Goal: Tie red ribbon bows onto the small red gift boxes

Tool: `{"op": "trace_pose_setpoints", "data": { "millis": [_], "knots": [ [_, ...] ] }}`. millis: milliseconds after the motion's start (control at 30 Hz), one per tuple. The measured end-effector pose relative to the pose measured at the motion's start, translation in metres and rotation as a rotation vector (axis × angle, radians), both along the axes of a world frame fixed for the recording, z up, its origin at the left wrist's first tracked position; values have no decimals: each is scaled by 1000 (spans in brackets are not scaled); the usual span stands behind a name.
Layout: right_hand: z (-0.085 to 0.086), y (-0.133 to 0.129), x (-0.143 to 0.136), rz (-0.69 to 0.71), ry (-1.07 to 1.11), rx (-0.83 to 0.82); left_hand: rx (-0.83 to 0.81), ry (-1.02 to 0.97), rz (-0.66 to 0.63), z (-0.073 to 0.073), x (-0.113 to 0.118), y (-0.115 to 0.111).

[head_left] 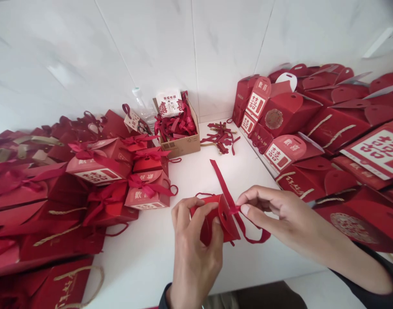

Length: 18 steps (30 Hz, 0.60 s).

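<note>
The small box (pixel 229 228) is coloured bright red, the ribbon (pixel 222 182) deeper crimson. White panels (pixel 279 155) on red stacked boxes (pixel 289 107) are patterned with red characters (pixel 385 148); gold lettering (pixel 67 294) is also seen. The white wall (pixel 228 38) is veined with grey.

head view: near, above table (pixel 135 253), facing forward and down.

"How's the light?"
"Bright and soft, with pale glare on the wall (pixel 228 47), upper left; shadows on the tabletop (pixel 144 240) are faint."
"And sharpness?"
"Boxes (pixel 9 214) along the left edge blur, and wide-angle distortion stretches the corners."
</note>
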State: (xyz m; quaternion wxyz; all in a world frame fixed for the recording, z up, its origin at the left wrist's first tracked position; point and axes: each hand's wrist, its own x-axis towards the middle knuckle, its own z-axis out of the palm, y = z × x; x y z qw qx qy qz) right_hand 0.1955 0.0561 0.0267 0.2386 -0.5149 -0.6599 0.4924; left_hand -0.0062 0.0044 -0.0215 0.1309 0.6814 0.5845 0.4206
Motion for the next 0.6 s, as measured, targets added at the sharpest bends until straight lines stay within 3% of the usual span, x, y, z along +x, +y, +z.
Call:
{"op": "trace_pose_setpoints", "data": {
  "millis": [367, 600],
  "knots": [
    [-22, -6, -7, 10, 130, -180, -29, -34, 20, 2, 3, -3],
    [-21, -3, -9, -38, 224, -262, -42, -5, 0, 4, 3, -4]
  ]
}}
